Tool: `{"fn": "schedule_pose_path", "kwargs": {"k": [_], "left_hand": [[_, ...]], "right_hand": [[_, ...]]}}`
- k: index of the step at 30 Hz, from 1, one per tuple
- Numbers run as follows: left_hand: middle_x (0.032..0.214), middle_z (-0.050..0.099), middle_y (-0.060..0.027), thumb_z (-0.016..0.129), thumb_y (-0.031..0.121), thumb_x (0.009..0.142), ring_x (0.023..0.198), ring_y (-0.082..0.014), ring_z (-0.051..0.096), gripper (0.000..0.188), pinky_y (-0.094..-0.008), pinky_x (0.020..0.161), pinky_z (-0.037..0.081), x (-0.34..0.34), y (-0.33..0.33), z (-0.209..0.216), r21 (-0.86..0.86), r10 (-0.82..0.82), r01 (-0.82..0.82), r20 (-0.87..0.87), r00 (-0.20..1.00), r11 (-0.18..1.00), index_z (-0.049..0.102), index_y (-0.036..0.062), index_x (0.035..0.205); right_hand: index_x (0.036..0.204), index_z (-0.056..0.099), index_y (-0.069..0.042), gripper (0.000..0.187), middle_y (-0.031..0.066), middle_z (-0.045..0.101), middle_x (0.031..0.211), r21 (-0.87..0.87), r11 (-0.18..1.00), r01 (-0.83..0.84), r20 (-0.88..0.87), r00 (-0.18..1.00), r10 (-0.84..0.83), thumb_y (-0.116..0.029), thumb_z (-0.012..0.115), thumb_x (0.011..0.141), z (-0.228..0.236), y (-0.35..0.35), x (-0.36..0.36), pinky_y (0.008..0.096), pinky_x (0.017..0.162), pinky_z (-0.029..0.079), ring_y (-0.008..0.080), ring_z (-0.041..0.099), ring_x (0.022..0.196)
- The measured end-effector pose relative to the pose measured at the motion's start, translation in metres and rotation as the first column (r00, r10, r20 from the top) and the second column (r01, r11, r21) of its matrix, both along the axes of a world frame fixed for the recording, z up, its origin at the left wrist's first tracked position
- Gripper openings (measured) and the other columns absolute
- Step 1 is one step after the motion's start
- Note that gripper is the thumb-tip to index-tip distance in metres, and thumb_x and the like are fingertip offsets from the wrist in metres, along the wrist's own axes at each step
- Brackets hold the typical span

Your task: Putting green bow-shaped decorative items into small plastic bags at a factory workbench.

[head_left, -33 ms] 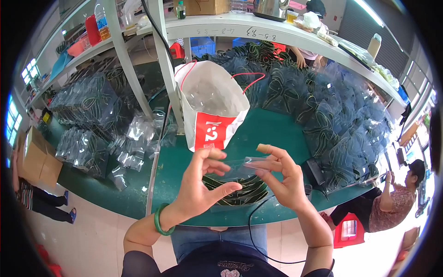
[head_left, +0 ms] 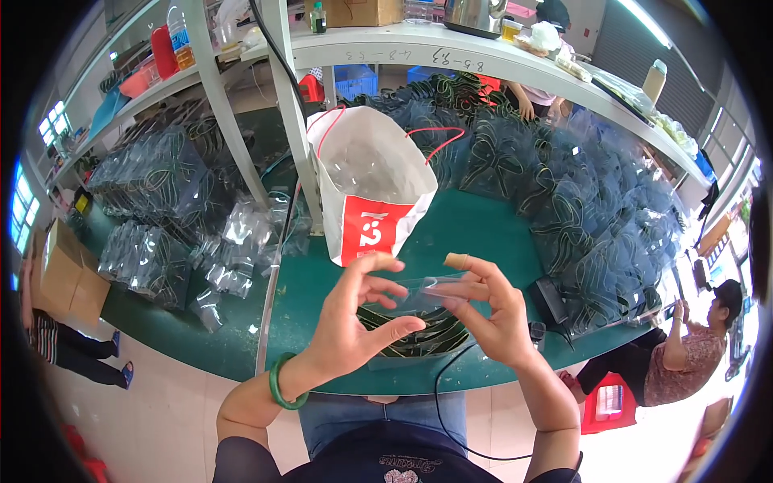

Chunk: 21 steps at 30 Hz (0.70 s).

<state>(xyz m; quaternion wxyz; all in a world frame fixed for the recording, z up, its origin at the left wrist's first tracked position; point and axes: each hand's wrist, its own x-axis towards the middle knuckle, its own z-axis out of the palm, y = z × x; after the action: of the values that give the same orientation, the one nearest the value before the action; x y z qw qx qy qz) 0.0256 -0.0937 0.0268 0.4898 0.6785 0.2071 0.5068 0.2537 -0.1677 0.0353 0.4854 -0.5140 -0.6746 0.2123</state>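
Both my hands are raised over the near edge of the green table. My right hand point(head_left: 501, 320) pinches a small clear plastic piece point(head_left: 439, 285) between thumb and fingers; a tan wrap covers one fingertip. To its left, my left hand point(head_left: 340, 318) has its thumb and curved fingers apart, with nothing visible gripped. Its fingertips are close to the clear film, and I cannot tell whether they touch it. Beneath the hands lies a bundle of dark strips with pale edges point(head_left: 423, 336), partly hidden by my left thumb and seemingly under clear plastic.
A white and red paper bag point(head_left: 374, 229) with clear plastic inside stands just beyond my hands. Bagged dark pieces point(head_left: 596, 217) pile up at right; more clear packets point(head_left: 145, 262) lie left. A shelf point(head_left: 378, 53) spans the back. A black cable point(head_left: 439, 410) hangs over the front edge.
My hands have barely moved; the left has shifted very slightly to the right. The right hand keeps its pinch on the clear plastic piece.
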Motion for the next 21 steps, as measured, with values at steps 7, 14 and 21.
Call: {"fn": "schedule_pose_path", "kwargs": {"k": [7,14,21], "left_hand": [[0.115,0.069,-0.0114,0.074,0.0,0.102,0.098,-0.0147,0.069,0.011,-0.0279,0.083,0.06,-0.004,0.008,-0.015,-0.007,-0.111,0.111,0.005,0.994,0.994,0.073,-0.0043,0.112],[0.115,0.068,-0.011,0.073,0.0,0.102,0.095,-0.0141,0.068,0.009,-0.0288,0.082,0.061,0.003,0.003,-0.024,-0.125,-0.085,0.116,0.23,0.969,0.985,0.072,-0.0038,0.111],[0.12,0.065,-0.0112,0.071,-0.002,0.103,0.098,-0.0131,0.066,0.007,-0.0284,0.084,0.058,0.004,0.003,-0.035,0.024,-0.041,0.037,0.239,0.97,0.999,0.07,-0.0027,0.11]], "right_hand": [[0.131,0.059,0.0,0.045,0.0093,0.081,0.108,-0.038,0.999,-0.018,-0.249,0.969,0.008,0.002,0.082,0.093,-0.01,0.004,-0.021,0.0291,0.091,0.056,0.0134,0.071,0.099],[0.104,0.064,0.0,0.027,0.0064,0.075,0.101,-0.069,0.993,0.096,-0.314,0.942,-0.113,0.002,0.087,0.089,-0.016,-0.003,-0.029,0.0272,0.086,0.058,0.0123,0.071,0.092],[0.121,0.076,0.002,0.031,0.0045,0.075,0.1,-0.237,0.97,-0.063,-0.277,0.961,-0.005,-0.007,0.086,0.092,-0.009,0.0,-0.024,0.0272,0.085,0.054,0.0113,0.067,0.089]]}}
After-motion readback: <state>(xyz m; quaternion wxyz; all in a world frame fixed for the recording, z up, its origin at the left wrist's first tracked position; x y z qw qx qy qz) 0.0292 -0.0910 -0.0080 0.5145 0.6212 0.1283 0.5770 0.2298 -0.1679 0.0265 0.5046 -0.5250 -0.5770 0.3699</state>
